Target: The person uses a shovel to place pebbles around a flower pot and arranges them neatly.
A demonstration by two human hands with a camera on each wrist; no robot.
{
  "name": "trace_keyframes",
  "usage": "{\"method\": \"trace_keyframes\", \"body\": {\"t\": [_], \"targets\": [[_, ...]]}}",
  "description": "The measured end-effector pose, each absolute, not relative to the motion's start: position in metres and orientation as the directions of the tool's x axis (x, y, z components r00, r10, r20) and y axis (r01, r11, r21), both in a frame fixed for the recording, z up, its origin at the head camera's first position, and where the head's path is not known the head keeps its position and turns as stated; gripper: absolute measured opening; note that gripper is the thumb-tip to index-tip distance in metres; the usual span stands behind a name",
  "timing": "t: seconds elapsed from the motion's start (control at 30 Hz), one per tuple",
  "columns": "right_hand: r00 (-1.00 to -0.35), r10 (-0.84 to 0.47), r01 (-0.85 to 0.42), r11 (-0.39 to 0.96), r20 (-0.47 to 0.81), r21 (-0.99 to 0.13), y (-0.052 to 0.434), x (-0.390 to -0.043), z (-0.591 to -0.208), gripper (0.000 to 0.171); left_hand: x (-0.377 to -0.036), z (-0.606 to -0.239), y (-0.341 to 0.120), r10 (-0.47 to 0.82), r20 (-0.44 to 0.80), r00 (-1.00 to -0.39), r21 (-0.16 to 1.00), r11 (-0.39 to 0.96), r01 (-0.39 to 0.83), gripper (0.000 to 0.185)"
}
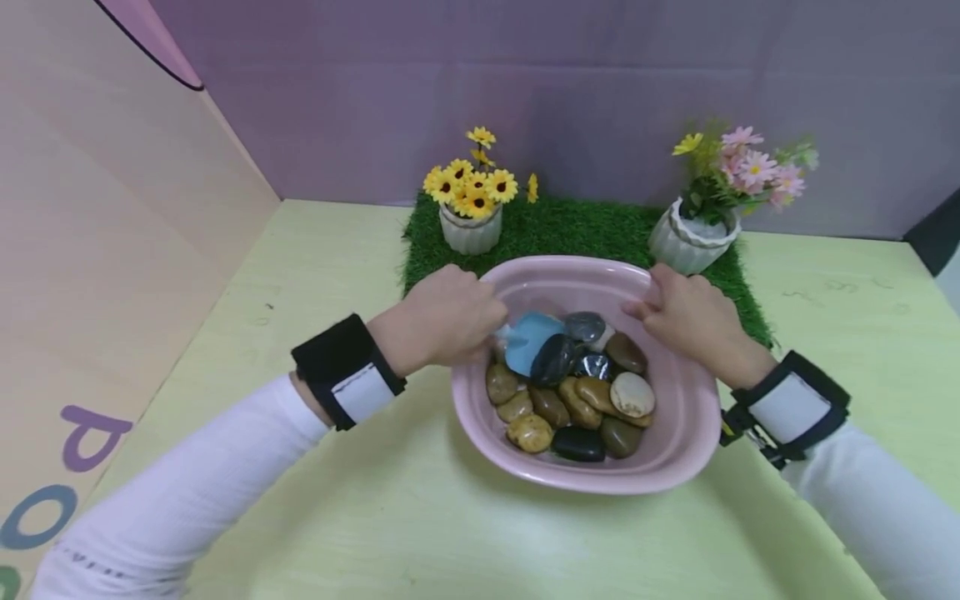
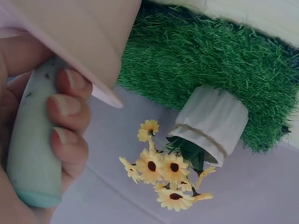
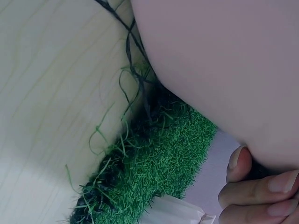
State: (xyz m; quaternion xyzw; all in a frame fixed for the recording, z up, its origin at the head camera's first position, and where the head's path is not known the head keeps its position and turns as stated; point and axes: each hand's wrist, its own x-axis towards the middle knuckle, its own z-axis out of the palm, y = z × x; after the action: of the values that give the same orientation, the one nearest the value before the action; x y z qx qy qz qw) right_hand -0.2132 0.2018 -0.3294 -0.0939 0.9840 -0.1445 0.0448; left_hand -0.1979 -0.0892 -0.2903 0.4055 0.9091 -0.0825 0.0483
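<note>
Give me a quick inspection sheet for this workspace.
Surface: pale green table, bare in front.
Job's things: pink basin of stones; blue scoop blade among them.
Clutter: grass mat, sunflower pot, pink-flower pot.
Hands: left hand grips the scoop handle; right hand holds the basin rim.
Cables: nothing seen.
Surroundings: purple back wall, pink side panel.

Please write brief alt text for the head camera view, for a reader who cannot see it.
A left hand grips a blue trowel inside a pink basin of pebbles, while the right hand holds the rim. Behind, two flower pots stand on a grass mat.
</note>
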Motion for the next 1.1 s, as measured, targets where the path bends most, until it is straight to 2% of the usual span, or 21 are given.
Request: {"method": "trace_keyframes", "body": {"t": [0.27, 0.57, 1.1], "targets": [[-0.977, -0.208, -0.184, 0.937, -0.05, -0.298, 0.203, -0.213, -0.331, 0.036, -0.203, -0.291, -0.08, 0.717, -0.205, -0.666, -0.089, 0.664, 0.743, 0.012], [-0.977, -0.208, -0.185, 0.937, -0.047, -0.298, 0.205, -0.213, -0.33, 0.036, -0.206, -0.292, -0.076, 0.704, -0.227, -0.673, -0.077, 0.676, 0.732, 0.019], [-0.977, -0.211, -0.189, 0.932, -0.039, -0.308, 0.207, -0.214, -0.331, 0.035, -0.218, -0.291, -0.073, 0.703, -0.252, -0.665, 0.049, 0.695, 0.717, 0.019]]}}
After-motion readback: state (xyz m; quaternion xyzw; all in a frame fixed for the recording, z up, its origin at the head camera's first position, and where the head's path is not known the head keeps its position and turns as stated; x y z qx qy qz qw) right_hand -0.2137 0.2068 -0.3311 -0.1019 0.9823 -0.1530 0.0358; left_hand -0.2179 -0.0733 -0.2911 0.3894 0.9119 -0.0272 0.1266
